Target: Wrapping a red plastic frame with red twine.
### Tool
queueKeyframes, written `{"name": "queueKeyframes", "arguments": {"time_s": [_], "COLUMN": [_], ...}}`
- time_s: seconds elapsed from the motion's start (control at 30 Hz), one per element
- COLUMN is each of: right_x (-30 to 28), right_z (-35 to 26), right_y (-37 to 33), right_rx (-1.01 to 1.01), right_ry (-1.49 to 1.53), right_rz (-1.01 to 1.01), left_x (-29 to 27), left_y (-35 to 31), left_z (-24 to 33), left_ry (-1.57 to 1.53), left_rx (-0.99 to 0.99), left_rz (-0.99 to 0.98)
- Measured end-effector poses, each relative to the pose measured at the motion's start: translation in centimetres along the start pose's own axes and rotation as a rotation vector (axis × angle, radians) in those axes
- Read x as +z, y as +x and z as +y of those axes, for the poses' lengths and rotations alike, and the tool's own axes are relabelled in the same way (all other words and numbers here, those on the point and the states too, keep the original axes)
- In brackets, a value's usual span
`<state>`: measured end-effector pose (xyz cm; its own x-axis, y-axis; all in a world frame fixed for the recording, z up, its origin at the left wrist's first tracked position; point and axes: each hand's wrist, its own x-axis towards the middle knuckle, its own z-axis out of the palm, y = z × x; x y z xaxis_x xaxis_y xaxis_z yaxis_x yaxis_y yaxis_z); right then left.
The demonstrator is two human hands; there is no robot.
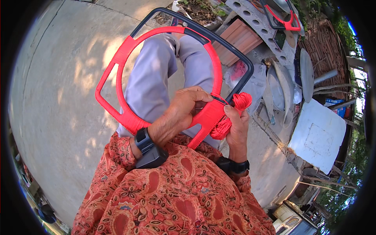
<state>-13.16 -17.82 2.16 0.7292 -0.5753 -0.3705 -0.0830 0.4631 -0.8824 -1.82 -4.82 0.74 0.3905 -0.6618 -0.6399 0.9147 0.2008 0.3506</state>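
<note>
A frame (124, 51) of dark tube, a ring inside a larger outline, lies over my lap, much of it wound tightly with red cord. Bare dark tube shows along its far side and upper right. My left hand (181, 107) grips the wrapped joint at the frame's right, its fingertips partly hidden behind it. Beside it, my right hand (237, 129) is closed on a bundle of red cord (243, 100), thumb against the end of the wrapping. Loops of the bundle stick out above and below that thumb.
A similar red and black frame (290, 24) rests at the far right, near a perforated grey slab (254, 19). Terracotta tiles (239, 41), a plastic bag (252, 80) and a white board (318, 135) lie to the right. Concrete floor (58, 98) spreads out on the left.
</note>
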Motion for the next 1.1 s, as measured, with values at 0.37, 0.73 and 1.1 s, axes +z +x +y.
{"name": "queueKeyframes", "arguments": {"time_s": [0.37, 0.73, 1.1], "right_x": [1.8, 1.0, 1.4], "right_z": [-4.5, -5.0, -4.9], "right_y": [0.0, 0.4, 0.5], "right_rx": [-0.455, -0.281, -0.289], "right_ry": [-1.081, -0.990, -0.925], "right_rz": [-0.175, -0.284, -0.246], "left_x": [-0.3, -0.3, 0.2], "left_y": [0.4, 0.2, -0.1], "left_z": [-0.6, -0.7, -0.5], "left_ry": [0.019, -0.008, -0.012], "left_rx": [-0.001, -0.022, 0.005], "left_rz": [-0.041, -0.069, -0.060]}}
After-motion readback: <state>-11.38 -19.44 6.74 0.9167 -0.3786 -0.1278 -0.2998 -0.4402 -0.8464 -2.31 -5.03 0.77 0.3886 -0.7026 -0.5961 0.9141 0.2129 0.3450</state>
